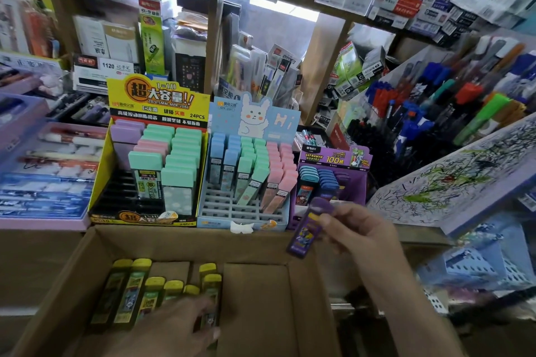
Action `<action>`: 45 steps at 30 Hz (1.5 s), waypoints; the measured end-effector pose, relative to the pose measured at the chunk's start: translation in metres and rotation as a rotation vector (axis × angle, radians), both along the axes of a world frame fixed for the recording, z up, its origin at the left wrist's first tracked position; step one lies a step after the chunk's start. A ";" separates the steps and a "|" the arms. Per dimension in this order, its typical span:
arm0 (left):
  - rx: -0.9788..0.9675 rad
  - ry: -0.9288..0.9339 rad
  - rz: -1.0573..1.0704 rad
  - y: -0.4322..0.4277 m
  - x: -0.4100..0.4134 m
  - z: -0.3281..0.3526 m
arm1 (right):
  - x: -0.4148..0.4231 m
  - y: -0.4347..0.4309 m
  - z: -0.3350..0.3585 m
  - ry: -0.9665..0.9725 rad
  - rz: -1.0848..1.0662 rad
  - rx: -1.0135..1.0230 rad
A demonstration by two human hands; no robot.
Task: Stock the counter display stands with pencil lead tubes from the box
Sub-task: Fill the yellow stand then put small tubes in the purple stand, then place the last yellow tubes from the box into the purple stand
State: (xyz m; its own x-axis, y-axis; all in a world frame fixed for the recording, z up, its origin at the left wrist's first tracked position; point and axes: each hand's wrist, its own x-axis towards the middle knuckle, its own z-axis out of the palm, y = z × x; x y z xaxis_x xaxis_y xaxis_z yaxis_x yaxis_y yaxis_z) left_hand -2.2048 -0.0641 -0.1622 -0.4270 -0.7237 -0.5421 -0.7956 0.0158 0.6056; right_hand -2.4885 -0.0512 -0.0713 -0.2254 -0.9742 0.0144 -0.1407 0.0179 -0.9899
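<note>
While the right hand (358, 230) pinches a purple lead tube (308, 229) in its fingers just before the purple display stand (358, 182), the blurred left hand (177, 327) lies over yellow-capped tubes (130, 290) in the cardboard box (188, 243), its grip impossible to tell

Right hand (356, 229) raised, left hand (177, 324) low.
Right: thumb and fingers pinch a purple tube (308, 227), forearm bare. Left: palm down, blurred; grip unclear.

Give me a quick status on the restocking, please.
Right hand pinches purple tube before purple stand. Left hand among yellow-capped tubes in box. Path clear.
</note>
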 end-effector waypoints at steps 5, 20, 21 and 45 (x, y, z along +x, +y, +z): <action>-0.016 -0.028 -0.049 -0.002 -0.005 0.002 | -0.045 -0.007 0.033 0.059 -0.147 -0.175; -0.076 0.028 0.019 0.006 -0.003 0.003 | -0.079 -0.063 0.019 0.346 -0.235 -0.247; -0.075 0.028 0.021 0.006 -0.003 0.004 | -0.079 -0.065 0.017 0.351 -0.234 -0.240; -0.057 0.011 0.039 0.006 -0.005 0.014 | -0.071 -0.067 -0.004 0.602 -0.289 -0.066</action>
